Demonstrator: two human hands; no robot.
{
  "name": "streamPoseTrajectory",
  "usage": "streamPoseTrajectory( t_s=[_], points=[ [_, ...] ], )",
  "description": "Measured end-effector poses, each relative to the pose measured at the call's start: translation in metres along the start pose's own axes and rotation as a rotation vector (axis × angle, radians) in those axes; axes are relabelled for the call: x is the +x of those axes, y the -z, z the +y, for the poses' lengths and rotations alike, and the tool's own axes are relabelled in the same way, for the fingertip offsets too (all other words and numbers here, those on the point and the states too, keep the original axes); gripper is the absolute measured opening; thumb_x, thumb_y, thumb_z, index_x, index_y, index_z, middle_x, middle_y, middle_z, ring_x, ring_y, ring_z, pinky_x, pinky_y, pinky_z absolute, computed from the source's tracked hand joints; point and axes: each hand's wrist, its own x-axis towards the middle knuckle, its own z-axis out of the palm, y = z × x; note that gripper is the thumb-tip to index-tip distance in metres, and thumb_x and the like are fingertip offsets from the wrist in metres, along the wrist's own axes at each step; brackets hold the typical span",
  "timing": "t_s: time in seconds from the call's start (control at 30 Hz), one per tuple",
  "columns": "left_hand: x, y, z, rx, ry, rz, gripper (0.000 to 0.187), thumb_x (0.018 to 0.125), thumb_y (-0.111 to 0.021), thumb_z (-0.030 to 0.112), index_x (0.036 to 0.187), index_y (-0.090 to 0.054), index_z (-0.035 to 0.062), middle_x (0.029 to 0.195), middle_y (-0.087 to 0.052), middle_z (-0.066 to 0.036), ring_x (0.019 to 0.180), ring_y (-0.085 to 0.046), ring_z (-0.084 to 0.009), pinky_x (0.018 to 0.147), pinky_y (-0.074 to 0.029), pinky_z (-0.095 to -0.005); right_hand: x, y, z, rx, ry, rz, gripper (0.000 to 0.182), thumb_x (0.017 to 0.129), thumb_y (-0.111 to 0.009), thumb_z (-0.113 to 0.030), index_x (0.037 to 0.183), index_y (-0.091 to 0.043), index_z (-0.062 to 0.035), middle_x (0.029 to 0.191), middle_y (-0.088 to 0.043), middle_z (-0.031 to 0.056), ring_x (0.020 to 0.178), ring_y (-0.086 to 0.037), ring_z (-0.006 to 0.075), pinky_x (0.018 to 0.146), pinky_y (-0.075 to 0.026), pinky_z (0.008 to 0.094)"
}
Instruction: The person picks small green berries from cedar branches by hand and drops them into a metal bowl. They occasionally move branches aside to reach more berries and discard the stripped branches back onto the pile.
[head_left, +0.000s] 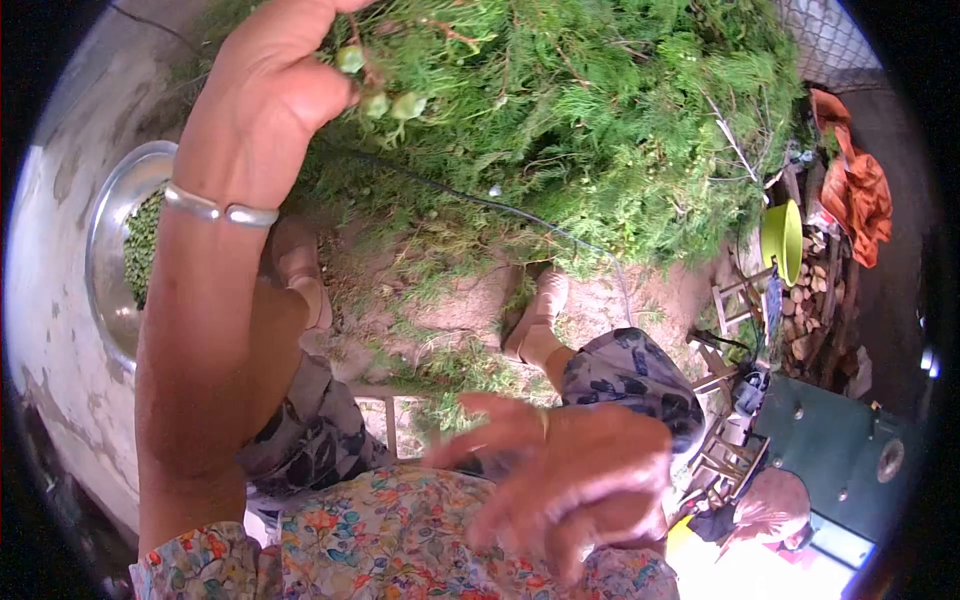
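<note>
My left hand (285, 75), with a silver bangle at its wrist, is raised at the upper left with fingers closed on a green sprig. Small round green cones (408, 105) hang from the sprig beside my thumb. Behind it lies a large heap of green leafy branches (600, 130). My right hand (570, 470) is low in front of my flowered top, slightly blurred, its fingers spread and nothing seen in them. A metal basin (107, 290) at the left holds many small green pieces (143, 240).
A dark cable (480, 200) crosses the heap. At the right are a yellow-green tub (782, 243), an orange cloth (857, 195), cut firewood (803, 310), wooden stools (735, 450) and a dark green panel (830, 430). Another person (772, 502) is at the lower right.
</note>
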Motion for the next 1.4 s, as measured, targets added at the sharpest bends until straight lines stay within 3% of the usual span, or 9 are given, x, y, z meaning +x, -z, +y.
streamPoseTrajectory(
  t_s=[0.2,0.47,0.6,0.67,0.87,1.07,1.17,1.27,1.4],
  points=[
    [-0.015,0.002,0.008,0.038,-0.057,0.094,0.018,0.079,-0.064,-0.001,0.096,-0.057,-0.0043,0.09,-0.064,-0.015,0.076,-0.064,-0.0234,0.071,-0.057,-0.0348,-0.033,-0.028,0.029,-0.674,-0.777,0.286,0.074,0.059,-0.081,-0.033,0.121,-0.053,-0.0031,0.123,-0.053,0.0198,0.127,-0.036,0.0398,0.104,-0.029,0.0489],
    [-0.017,0.009,0.015,0.045,-0.065,0.067,0.017,0.079,-0.064,-0.001,0.095,-0.058,-0.004,0.091,-0.064,-0.015,0.076,-0.064,-0.0231,0.07,-0.057,-0.0342,-0.064,-0.031,0.094,-0.657,-1.059,0.297,0.089,0.059,-0.082,-0.032,0.136,-0.039,-0.0124,0.14,-0.035,0.0185,0.134,-0.023,0.0354,0.109,-0.023,0.0432],
    [-0.016,0.021,0.016,0.009,-0.072,-0.008,0.019,0.078,-0.066,0.001,0.095,-0.058,-0.0025,0.092,-0.063,-0.013,0.075,-0.061,-0.0247,0.071,-0.053,-0.0386,-0.086,-0.027,0.128,-0.365,-1.054,0.407,0.094,0.064,-0.074,-0.053,0.136,-0.037,-0.0043,0.139,-0.037,0.0193,0.13,-0.031,0.0355,0.106,-0.027,0.0461],
    [-0.018,0.025,0.018,0.094,-0.032,-0.077,0.023,0.077,-0.068,0.004,0.097,-0.058,-0.002,0.098,-0.061,-0.013,0.078,-0.056,-0.0228,0.072,-0.048,-0.0343,-0.095,-0.029,0.139,0.547,-0.805,0.805,0.099,0.068,-0.064,-0.064,0.135,-0.034,0.003,0.138,-0.037,0.0223,0.129,-0.033,0.0347,0.102,-0.03,0.0493],
    [-0.028,0.022,0.031,-0.025,0.099,-0.08,0.041,0.076,-0.07,0.007,0.11,-0.049,-0.0072,0.117,-0.049,-0.017,0.1,-0.045,-0.0241,0.086,-0.037,-0.0312,-0.103,-0.023,0.156,0.525,-0.849,0.888,0.1,0.069,-0.058,-0.069,0.133,-0.035,0.0056,0.133,-0.041,0.0224,0.125,-0.038,0.0334,0.099,-0.033,0.0467],
    [-0.03,0.015,0.02,0.191,0.005,-0.019,0.056,0.074,-0.07,0.003,0.121,-0.041,-0.0095,0.137,-0.033,-0.022,0.12,-0.036,-0.0294,0.099,-0.032,-0.0376,-0.02,-0.015,0.098,-0.58,-1.474,0.284,0.06,0.077,-0.071,-0.037,0.115,-0.054,0.0047,0.12,-0.055,0.0193,0.108,-0.055,0.0333,0.093,-0.042,0.0401],
    [0.004,0.022,0.023,0.44,0.158,0.323,0.054,0.075,-0.069,0.004,0.121,-0.043,-0.0062,0.128,-0.045,-0.02,0.104,-0.05,-0.0289,0.084,-0.044,-0.0383,-0.005,-0.011,0.083,-0.747,-0.982,0.395,0.06,0.07,-0.075,-0.031,0.114,-0.055,0.0031,0.112,-0.061,0.0173,0.106,-0.056,0.0291,0.093,-0.043,0.035],
    [0.017,0.056,0.012,0.15,-0.07,-0.203,0.045,0.077,-0.068,0.007,0.117,-0.049,-0.0009,0.112,-0.057,-0.017,0.089,-0.058,-0.0268,0.073,-0.048,-0.0368,-0.021,0.009,0.101,-0.016,-0.644,0.403,0.067,0.067,-0.076,-0.028,0.119,-0.049,0.0028,0.121,-0.053,0.0214,0.112,-0.052,0.0327,0.095,-0.042,0.0377],
    [-0.009,0.061,0.01,0.274,-0.044,-0.137,0.041,0.077,-0.068,0.009,0.114,-0.052,-0.0001,0.109,-0.059,-0.015,0.088,-0.059,-0.0254,0.074,-0.049,-0.0363,-0.166,-0.022,0.229,-0.814,-1.61,-0.397,0.094,0.062,-0.078,-0.033,0.133,-0.028,0.0037,0.132,-0.039,0.0261,0.121,-0.044,0.0346,0.099,-0.037,0.0386]
  ],
)
